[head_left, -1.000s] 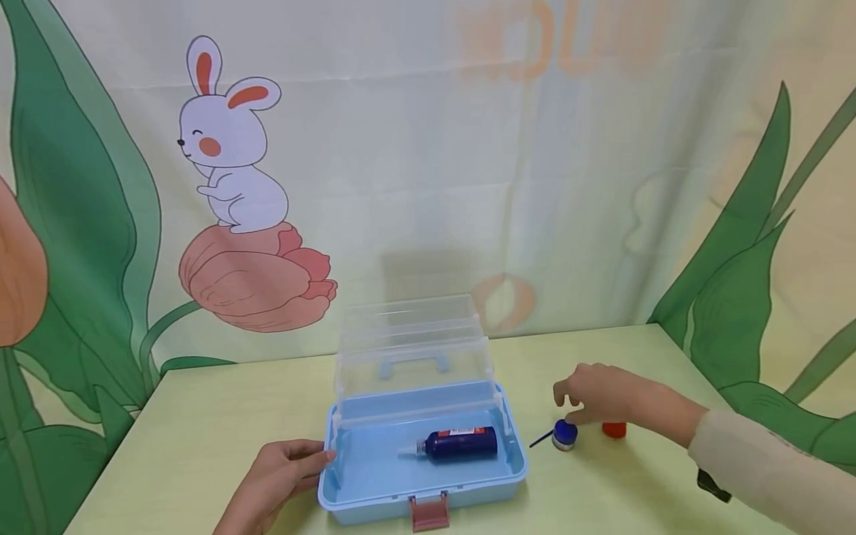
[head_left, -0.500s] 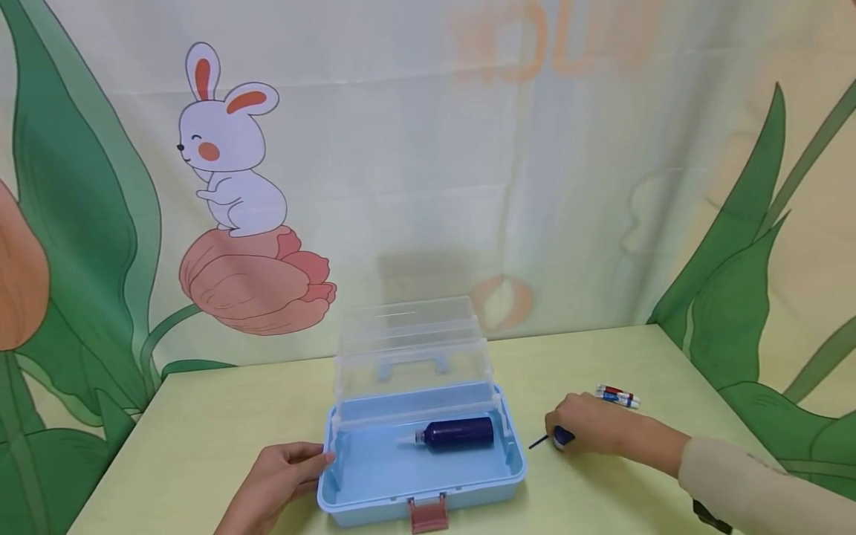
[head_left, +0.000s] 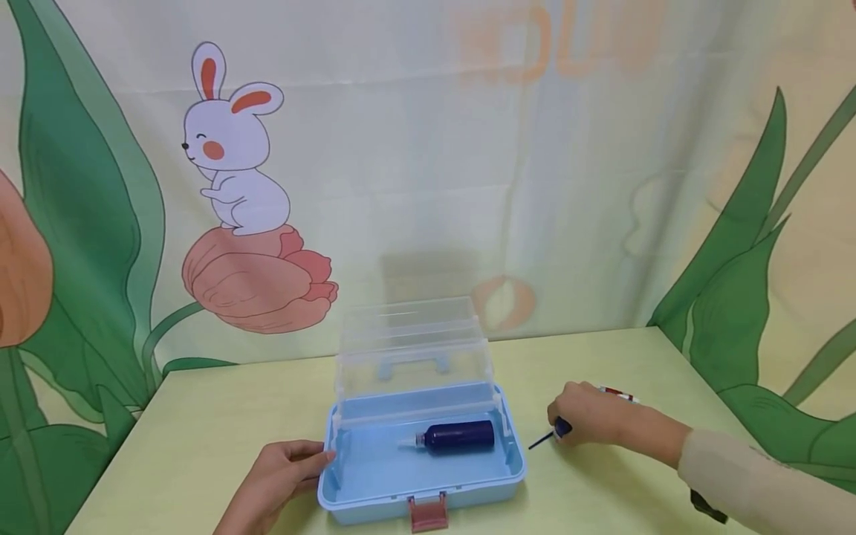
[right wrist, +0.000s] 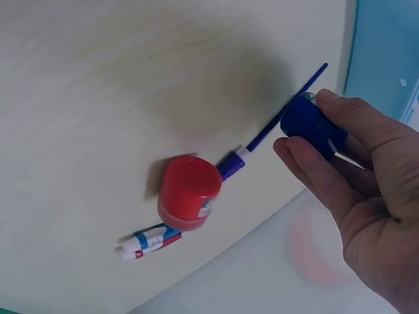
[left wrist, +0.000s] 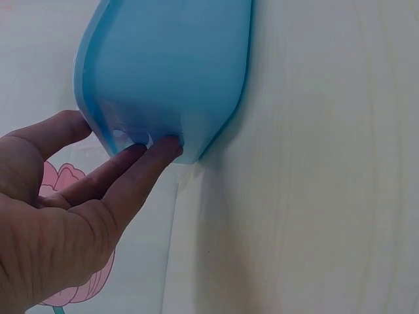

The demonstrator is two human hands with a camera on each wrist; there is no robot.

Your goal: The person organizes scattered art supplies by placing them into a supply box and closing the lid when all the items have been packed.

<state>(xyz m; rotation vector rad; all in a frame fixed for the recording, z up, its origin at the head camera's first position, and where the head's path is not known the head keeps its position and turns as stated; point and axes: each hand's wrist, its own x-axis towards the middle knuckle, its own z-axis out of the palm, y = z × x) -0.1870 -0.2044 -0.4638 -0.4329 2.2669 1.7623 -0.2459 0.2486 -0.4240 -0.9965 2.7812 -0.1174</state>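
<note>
My right hand pinches a small blue paint jar between thumb and fingers, just right of the box. In the right wrist view, a slim blue stick with a purple end lies past the jar, and a red jar stands on the table. My left hand grips the left end of a light blue plastic storage box, thumb at the rim and fingers against the outer wall. Inside the box lies a dark blue bottle with a clear nozzle pointing left.
The box's clear lid stands raised at the back, and a pink latch hangs at the front. Red and blue pens with white ends lie beyond the red jar. A printed curtain hangs behind the table.
My right hand has come down from above the blue jar, taken hold of it and risen slightly. The red jar is now hidden in the head view. The left hand stays at the box.
</note>
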